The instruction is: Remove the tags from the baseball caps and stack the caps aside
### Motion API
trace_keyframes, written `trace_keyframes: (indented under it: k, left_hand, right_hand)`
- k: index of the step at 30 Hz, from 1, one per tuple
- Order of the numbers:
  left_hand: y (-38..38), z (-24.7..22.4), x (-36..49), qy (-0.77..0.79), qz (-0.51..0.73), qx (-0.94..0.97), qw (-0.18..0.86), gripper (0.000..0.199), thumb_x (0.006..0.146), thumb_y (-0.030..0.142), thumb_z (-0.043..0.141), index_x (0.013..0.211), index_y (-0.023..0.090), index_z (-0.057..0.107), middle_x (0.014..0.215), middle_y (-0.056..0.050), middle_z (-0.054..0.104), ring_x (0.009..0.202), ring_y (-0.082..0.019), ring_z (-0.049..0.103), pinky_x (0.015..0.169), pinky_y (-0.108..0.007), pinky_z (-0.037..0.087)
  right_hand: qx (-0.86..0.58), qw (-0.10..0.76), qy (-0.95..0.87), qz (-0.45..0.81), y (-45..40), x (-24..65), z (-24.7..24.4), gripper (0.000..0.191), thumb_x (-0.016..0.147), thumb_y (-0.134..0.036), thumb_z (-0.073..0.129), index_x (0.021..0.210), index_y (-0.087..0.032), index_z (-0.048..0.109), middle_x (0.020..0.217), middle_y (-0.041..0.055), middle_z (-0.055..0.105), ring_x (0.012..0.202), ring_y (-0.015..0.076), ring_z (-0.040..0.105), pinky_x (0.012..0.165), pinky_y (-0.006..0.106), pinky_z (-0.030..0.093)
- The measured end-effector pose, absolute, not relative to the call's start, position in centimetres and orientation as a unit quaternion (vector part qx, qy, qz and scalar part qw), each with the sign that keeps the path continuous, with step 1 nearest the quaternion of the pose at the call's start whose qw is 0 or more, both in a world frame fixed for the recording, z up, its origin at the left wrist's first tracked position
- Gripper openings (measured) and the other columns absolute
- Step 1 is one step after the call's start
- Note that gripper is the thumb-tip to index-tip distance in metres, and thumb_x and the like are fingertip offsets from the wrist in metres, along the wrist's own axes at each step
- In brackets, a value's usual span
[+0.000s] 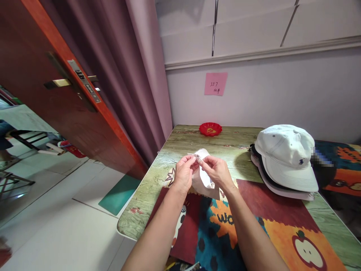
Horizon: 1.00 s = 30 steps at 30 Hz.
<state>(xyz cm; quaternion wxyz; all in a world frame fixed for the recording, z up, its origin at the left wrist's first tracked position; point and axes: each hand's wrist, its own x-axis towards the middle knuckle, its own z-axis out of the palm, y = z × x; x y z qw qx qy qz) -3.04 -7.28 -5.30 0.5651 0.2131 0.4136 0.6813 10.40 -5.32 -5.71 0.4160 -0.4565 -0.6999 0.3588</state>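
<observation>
Over the table's middle, a white fabric piece (200, 180) hangs below my hands; it looks like a cap, but its full shape is partly hidden. My left hand (184, 171) pinches a narrow strip at its top edge, fingertips pressed together. From the other side, my right hand (217, 171) grips the same strip between thumb and fingers. The fingertips of both hands nearly meet around a small greyish part, too small to make out. To the right sits a stack of caps, with a white baseball cap (284, 156) on top, marked by a small dark blue emblem.
A red scalloped dish (210, 129) lies at the back of the wood-patterned table (135, 210). A colourful printed mat (194, 229) covers its front. A pink note (216, 84) is on the wall. At left are a purple curtain (121, 67) and an open door (84, 124).
</observation>
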Motion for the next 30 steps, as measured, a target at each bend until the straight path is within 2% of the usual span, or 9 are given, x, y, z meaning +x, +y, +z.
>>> trace_keyframes:
  k: [6, 12, 18, 21, 25, 30]
  left_hand:
    - [-7.7, -5.0, -2.8, 0.437, 0.671, 0.262, 0.539, 0.033, 0.056, 0.028, 0.088, 0.075, 0.015, 0.066, 0.072, -0.001, 0.069, 0.067, -0.012, 0.064, 0.074, -0.027, 0.053]
    - [-7.8, -5.2, -2.8, 0.471, 0.648, 0.343, 0.49, 0.024, 0.063, 0.028, 0.084, 0.073, 0.014, 0.068, 0.076, -0.002, 0.068, 0.068, -0.011, 0.062, 0.07, -0.024, 0.052]
    - [-7.8, -5.2, -3.4, 0.484, 0.648, 0.335, 0.483, 0.028, 0.065, 0.032, 0.085, 0.077, 0.014, 0.068, 0.074, -0.002, 0.068, 0.062, -0.011, 0.062, 0.067, -0.025, 0.052]
    - [-7.8, -4.9, -3.7, 0.489, 0.651, 0.327, 0.479, 0.029, 0.064, 0.032, 0.086, 0.076, 0.014, 0.067, 0.072, -0.002, 0.068, 0.061, -0.011, 0.062, 0.066, -0.025, 0.052]
    - [-8.0, -4.6, -4.1, 0.485, 0.651, 0.317, 0.491, 0.03, 0.062, 0.031, 0.087, 0.076, 0.014, 0.067, 0.071, -0.002, 0.067, 0.061, -0.011, 0.062, 0.064, -0.023, 0.051]
    - [-8.5, -4.4, -4.6, 0.453, 0.613, 0.309, 0.569, 0.035, 0.061, 0.032, 0.09, 0.084, 0.013, 0.073, 0.074, -0.004, 0.069, 0.067, -0.013, 0.064, 0.068, -0.026, 0.054]
  right_hand:
    - [-0.444, 0.385, -0.725, 0.36, -5.3, 11.3, -4.9, 0.039, 0.087, -0.05, 0.059, 0.065, -0.018, 0.061, 0.057, -0.0009, 0.055, 0.054, 0.0113, 0.041, 0.052, 0.024, 0.03]
    - [-0.443, 0.385, -0.718, 0.374, -5.3, 11.7, -4.7, 0.041, 0.085, -0.051, 0.062, 0.061, -0.018, 0.059, 0.055, -0.0018, 0.052, 0.052, 0.0107, 0.039, 0.05, 0.024, 0.028]
    - [-0.423, 0.404, -0.66, 0.472, -5.2, 11.6, -5.2, 0.04, 0.085, -0.057, 0.063, 0.076, -0.018, 0.067, 0.065, 0.0039, 0.066, 0.057, 0.0151, 0.057, 0.055, 0.025, 0.042]
    - [-0.402, 0.412, -0.626, 0.527, -5.5, 11.5, -5.2, 0.038, 0.084, -0.056, 0.064, 0.083, -0.018, 0.064, 0.064, 0.0031, 0.066, 0.055, 0.0146, 0.058, 0.054, 0.025, 0.044]
    - [-0.402, 0.412, -0.61, 0.544, -5.7, 11.4, -5.0, 0.036, 0.083, -0.053, 0.067, 0.08, -0.018, 0.06, 0.06, 0.0004, 0.062, 0.052, 0.0124, 0.054, 0.05, 0.024, 0.04]
    - [-0.403, 0.409, -0.62, 0.535, -5.2, 11.7, -5.5, 0.035, 0.081, -0.051, 0.068, 0.078, -0.017, 0.062, 0.06, -0.0005, 0.06, 0.051, 0.0112, 0.052, 0.049, 0.023, 0.037]
